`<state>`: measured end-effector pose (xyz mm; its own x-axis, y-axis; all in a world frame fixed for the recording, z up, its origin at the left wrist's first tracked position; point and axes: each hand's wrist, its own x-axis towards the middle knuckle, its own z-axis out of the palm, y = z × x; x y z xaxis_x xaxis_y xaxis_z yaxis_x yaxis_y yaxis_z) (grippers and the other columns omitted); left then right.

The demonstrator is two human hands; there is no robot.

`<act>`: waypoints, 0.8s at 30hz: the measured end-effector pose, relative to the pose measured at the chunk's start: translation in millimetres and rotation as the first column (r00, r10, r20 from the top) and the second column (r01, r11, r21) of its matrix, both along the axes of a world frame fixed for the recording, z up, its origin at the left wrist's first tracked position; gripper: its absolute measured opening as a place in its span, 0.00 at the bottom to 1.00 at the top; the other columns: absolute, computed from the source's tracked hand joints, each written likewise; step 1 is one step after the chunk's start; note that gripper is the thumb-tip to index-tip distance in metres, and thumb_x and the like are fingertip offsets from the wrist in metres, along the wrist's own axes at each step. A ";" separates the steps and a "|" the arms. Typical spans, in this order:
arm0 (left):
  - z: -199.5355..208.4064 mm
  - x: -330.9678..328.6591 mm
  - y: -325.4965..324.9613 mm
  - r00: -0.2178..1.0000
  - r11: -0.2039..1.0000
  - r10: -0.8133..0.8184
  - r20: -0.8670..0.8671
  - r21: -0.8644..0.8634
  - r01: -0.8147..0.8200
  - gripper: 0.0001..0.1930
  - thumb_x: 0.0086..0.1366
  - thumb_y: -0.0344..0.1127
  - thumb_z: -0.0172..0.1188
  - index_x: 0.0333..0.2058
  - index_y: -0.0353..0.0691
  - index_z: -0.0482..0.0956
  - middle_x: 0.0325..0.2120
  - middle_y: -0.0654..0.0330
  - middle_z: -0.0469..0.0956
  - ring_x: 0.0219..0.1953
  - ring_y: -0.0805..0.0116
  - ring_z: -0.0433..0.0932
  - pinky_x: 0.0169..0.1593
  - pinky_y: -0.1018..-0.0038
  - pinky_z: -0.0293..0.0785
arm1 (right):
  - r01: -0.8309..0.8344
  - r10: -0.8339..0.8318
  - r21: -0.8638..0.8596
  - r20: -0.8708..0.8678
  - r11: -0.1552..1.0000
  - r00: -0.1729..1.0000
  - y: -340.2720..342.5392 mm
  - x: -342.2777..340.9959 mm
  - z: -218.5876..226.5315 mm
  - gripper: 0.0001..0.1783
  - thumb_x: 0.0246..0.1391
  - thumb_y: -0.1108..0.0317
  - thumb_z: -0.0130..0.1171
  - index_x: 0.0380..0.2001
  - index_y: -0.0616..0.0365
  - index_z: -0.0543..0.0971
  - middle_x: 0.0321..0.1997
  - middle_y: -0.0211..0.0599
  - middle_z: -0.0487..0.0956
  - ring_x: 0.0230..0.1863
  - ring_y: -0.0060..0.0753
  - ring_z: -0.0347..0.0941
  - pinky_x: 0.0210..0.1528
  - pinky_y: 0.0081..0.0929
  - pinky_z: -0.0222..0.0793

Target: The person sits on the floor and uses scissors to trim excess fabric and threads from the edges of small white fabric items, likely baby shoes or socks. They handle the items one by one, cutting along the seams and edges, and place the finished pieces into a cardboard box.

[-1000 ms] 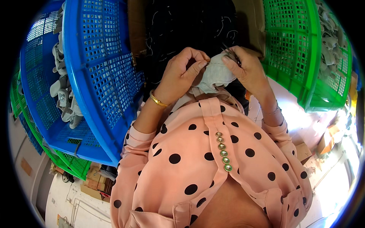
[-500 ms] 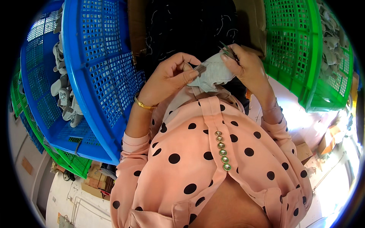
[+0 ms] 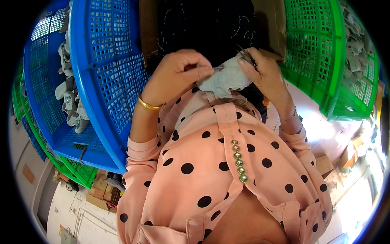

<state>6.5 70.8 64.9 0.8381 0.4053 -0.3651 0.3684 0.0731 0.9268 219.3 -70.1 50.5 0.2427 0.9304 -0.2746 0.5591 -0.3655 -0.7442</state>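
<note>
A pale grey fabric piece (image 3: 227,81), seemingly a shoe upper, is held up in front of my waist. My right hand (image 3: 263,70) is closed on its right end, thumb on top. In the same hand sits a small pair of dark metal thread snips (image 3: 246,55), tips pointing up and left; the rest is hidden by the fingers. My left hand (image 3: 178,74), slightly blurred, is at the piece's left edge with thumb and fingers pinched together. Whatever lies in that pinch, if anything, is too small to make out.
To the left stands a large blue plastic basket (image 3: 77,85) with grey shoe uppers (image 3: 71,103) inside. A green basket (image 3: 325,81) on the right holds similar pieces (image 3: 355,49). An open cardboard box (image 3: 276,24) is ahead, beyond dark cloth (image 3: 203,28) scattered with thread ends.
My left hand has turned and shifted slightly up and left, its fingertips drawn to the fabric's left edge. My right hand keeps its hold on the fabric and snips.
</note>
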 end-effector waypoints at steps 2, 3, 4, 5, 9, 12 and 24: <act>-11.4 5.3 -5.1 0.962 0.969 0.204 0.182 -0.178 -0.172 0.07 0.67 0.34 0.58 0.33 0.36 0.80 0.33 0.61 0.80 0.30 0.80 0.73 0.35 0.83 0.71 | -0.018 0.017 0.025 0.028 1.000 0.999 -0.1 1.1 -1.0 0.25 0.60 0.47 0.55 0.41 0.62 0.76 0.23 0.48 0.77 0.27 0.53 0.75 0.29 0.38 0.69; -14.0 10.3 -9.0 0.915 0.931 0.312 0.256 -0.276 -0.240 0.07 0.68 0.34 0.57 0.33 0.37 0.78 0.33 0.61 0.79 0.31 0.80 0.73 0.36 0.84 0.71 | -0.020 0.019 0.030 0.035 0.999 0.999 0.1 1.3 -1.8 0.24 0.60 0.47 0.55 0.41 0.62 0.76 0.23 0.48 0.77 0.27 0.53 0.75 0.29 0.38 0.69; -13.3 17.8 -15.4 0.874 0.837 0.426 0.232 -0.469 -0.283 0.06 0.71 0.35 0.54 0.37 0.39 0.74 0.27 0.63 0.77 0.26 0.80 0.71 0.30 0.84 0.69 | -0.021 0.020 0.034 0.040 0.999 0.999 0.1 1.4 -2.9 0.24 0.60 0.48 0.55 0.41 0.62 0.76 0.23 0.48 0.77 0.27 0.53 0.75 0.29 0.39 0.69; -13.1 17.6 -15.9 0.869 0.811 0.430 0.244 -0.528 -0.253 0.06 0.71 0.35 0.53 0.38 0.40 0.74 0.26 0.64 0.77 0.23 0.80 0.70 0.27 0.83 0.68 | -0.023 0.021 0.038 0.044 0.999 0.999 0.1 1.4 -3.5 0.24 0.60 0.48 0.55 0.41 0.62 0.76 0.23 0.48 0.77 0.27 0.53 0.75 0.29 0.39 0.69; -6.8 15.7 -15.0 0.951 0.928 0.279 0.132 -0.291 -0.232 0.13 0.68 0.40 0.57 0.43 0.36 0.71 0.19 0.59 0.75 0.15 0.75 0.68 0.20 0.76 0.64 | -0.009 0.008 0.007 0.049 1.000 0.999 -0.4 0.7 -0.6 0.24 0.61 0.48 0.55 0.40 0.62 0.76 0.23 0.47 0.77 0.27 0.52 0.75 0.29 0.39 0.69; 3.2 18.6 -18.9 0.999 0.878 0.029 -0.037 0.478 -0.008 0.16 0.61 0.40 0.66 0.37 0.34 0.74 0.16 0.64 0.64 0.17 0.78 0.60 0.22 0.77 0.59 | 0.001 -0.002 0.012 0.066 1.000 0.998 -1.9 -1.0 -0.6 0.23 0.61 0.48 0.55 0.40 0.61 0.76 0.23 0.47 0.77 0.27 0.52 0.76 0.28 0.39 0.69; -34.3 48.0 -53.1 0.866 0.739 0.493 0.080 -0.565 -0.369 0.19 0.67 0.34 0.58 0.16 0.47 0.66 0.15 0.78 0.58 0.19 0.88 0.51 0.22 0.84 0.48 | -0.011 -0.011 0.128 0.172 0.992 0.985 -29.7 -2.2 -16.1 0.23 0.62 0.46 0.52 0.38 0.59 0.71 0.25 0.43 0.79 0.29 0.52 0.77 0.28 0.38 0.71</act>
<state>54.5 17.6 30.6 0.6997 0.5448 -0.4621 -0.0203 0.6617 0.7495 217.1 -99.8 34.4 0.2761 0.9551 -0.1078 0.6826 -0.2738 -0.6776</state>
